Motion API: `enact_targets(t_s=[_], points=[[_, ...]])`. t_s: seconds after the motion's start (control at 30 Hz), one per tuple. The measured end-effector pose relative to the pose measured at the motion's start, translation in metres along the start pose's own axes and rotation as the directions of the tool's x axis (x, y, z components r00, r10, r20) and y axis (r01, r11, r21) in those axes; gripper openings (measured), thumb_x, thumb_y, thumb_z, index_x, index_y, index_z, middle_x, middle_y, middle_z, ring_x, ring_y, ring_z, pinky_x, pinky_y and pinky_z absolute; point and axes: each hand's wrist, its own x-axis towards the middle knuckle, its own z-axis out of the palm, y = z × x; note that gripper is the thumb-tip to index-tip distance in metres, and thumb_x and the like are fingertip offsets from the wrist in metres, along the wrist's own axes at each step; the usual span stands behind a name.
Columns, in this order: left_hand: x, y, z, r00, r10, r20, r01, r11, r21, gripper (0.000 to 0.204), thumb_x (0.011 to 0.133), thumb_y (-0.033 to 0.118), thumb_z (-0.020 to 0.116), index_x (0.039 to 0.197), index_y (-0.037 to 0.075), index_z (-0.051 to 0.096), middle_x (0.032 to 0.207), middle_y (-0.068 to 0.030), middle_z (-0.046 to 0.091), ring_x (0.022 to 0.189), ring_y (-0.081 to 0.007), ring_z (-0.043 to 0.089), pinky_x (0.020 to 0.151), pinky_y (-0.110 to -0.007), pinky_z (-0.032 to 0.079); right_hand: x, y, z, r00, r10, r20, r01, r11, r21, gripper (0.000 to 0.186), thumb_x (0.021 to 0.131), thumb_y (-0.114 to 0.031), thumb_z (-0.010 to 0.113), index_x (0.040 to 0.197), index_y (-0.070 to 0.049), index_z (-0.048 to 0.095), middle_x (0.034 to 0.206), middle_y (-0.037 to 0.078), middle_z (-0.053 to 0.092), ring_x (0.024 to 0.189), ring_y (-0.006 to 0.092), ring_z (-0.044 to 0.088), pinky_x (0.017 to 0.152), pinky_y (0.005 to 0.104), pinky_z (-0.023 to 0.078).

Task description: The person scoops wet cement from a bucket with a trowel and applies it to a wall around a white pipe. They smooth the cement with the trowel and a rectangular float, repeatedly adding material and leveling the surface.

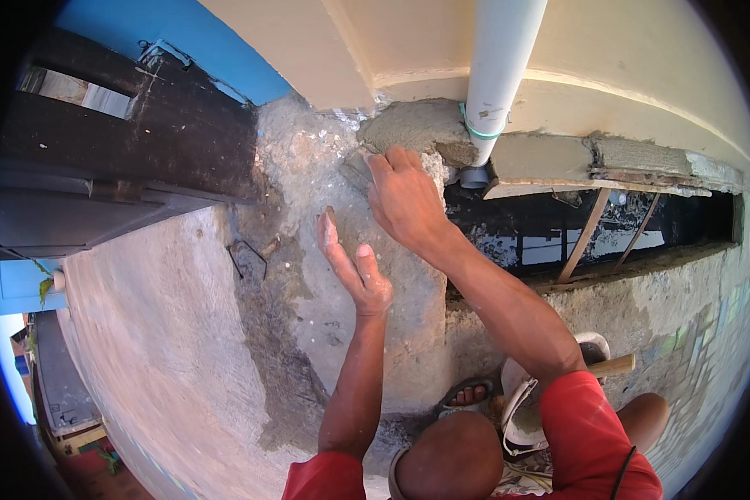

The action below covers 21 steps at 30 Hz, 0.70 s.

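Observation:
My right hand point(406, 200) is closed, knuckles up, at the edge of a mound of wet grey mortar point(412, 125). Beside its fingers shows a flat grey piece point(357, 171); the fingers hide how it is held and I cannot tell what it is. My left hand point(357, 271) hovers over the rough concrete point(408, 292), its fingers stretched out and its palm bare. Mortar smudges mark its fingertips. A white pipe point(506, 75) comes down along the wall and meets a grey pipe end point(474, 177) just right of the mortar.
An open trench with dark water point(517, 221) lies at right, wooden sticks point(586, 237) propped across it under a mortared ledge point(550, 158). Near my knees stands a pale bucket point(527, 412) beside a wooden handle point(612, 365). Bent metal wire point(254, 254) sticks up at left.

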Motion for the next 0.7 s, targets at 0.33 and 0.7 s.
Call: enact_targets(t_s=[0.33, 0.7], points=[[-0.001, 0.010, 0.011, 0.999, -0.042, -0.014, 0.041, 0.997, -0.064, 0.063, 0.098, 0.036, 0.039, 0.144, -0.007, 0.031, 0.149, -0.0213, 0.036, 0.140, -0.0331, 0.030, 0.118, -0.046, 0.017, -0.009, -0.003, 0.007, 0.996, 0.089, -0.001, -0.089, 0.996, 0.029, 0.035, 0.079, -0.003, 0.064, 0.113, 0.006, 0.059, 0.101, 0.023, 0.057, 0.096, 0.0383, 0.058, 0.078, 0.0443, 0.052], [0.000, 0.012, 0.011, 0.998, -0.055, -0.014, 0.053, 0.994, -0.099, 0.060, 0.098, 0.034, 0.041, 0.141, -0.006, 0.034, 0.148, -0.0207, 0.038, 0.141, -0.0313, 0.030, 0.119, -0.046, 0.015, -0.078, 0.078, -0.042, 0.581, 0.788, 0.205, -0.436, 0.088, 0.896, 0.034, 0.093, -0.007, 0.060, 0.126, 0.002, 0.060, 0.096, 0.008, 0.069, 0.073, 0.0085, 0.060, 0.060, 0.0252, 0.048]])
